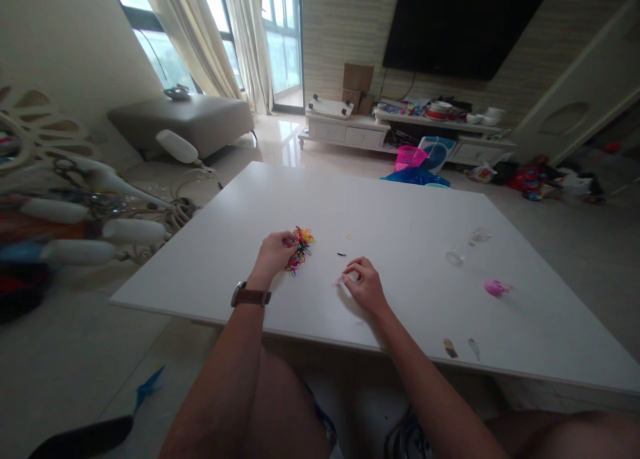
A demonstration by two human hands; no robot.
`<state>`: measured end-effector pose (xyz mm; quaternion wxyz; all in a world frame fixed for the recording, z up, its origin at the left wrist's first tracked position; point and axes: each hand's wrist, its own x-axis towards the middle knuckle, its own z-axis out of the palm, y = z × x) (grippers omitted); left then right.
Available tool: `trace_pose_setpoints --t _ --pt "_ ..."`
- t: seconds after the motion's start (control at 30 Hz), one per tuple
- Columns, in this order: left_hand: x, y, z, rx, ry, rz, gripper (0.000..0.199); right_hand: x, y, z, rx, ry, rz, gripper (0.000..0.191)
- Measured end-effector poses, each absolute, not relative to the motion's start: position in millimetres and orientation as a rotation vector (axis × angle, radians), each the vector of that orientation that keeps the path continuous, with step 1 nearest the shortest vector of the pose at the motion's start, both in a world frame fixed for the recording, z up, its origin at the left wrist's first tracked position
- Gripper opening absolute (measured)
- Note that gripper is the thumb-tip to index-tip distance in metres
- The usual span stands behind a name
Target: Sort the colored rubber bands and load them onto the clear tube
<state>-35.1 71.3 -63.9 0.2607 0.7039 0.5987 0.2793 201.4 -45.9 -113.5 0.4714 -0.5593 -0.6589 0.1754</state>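
At the left edge of a heap of small multicoloured rubber bands (301, 245), my left hand (273, 253) has its fingers curled in and closed on some of the bands. A watch with a brown strap circles that wrist. My right hand (367, 287) is bent low over the white table (400, 219), thumb and forefinger nearly together at a small pink rubber band (336, 282). Just beyond it lies a short black piece (341, 254), too small to name. Farther back is a single pale yellow band (349, 236).
Toward the right lie a pink cup-shaped object (495, 287), a clear ring-shaped piece (455, 257) and another clear piece (481, 235). Two small flat pieces, one a yellow-and-blue figure (450, 348), rest near the front edge. A lamp with white shades (135, 231) stands left of the table.
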Motion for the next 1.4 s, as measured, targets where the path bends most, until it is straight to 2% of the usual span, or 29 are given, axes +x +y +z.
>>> trace_pose_setpoints --t 0.27,0.67,0.83,1.1,1.3,1.4 --pt "-31 69 -64 1.937 1.573 0.808 0.014 201 -46 -112 -1.367 -1.612 0.432 0.006" --pt "-26 67 -62 1.897 1.568 0.734 0.012 200 -45 -112 -1.395 -1.598 0.426 0.006" --pt "-34 70 -66 1.757 1.657 0.713 0.023 202 -45 -115 -1.383 -1.601 0.409 0.008" --pt "-39 73 -65 1.662 1.558 0.869 0.021 202 -45 -115 -1.403 -1.603 0.42 0.007" --pt "-38 68 -53 1.389 1.361 1.019 0.043 202 -45 -113 -1.397 -1.598 0.432 0.003" --pt "-31 64 -51 1.375 1.272 1.04 0.044 201 -46 -113 -1.404 -1.592 0.433 0.003"
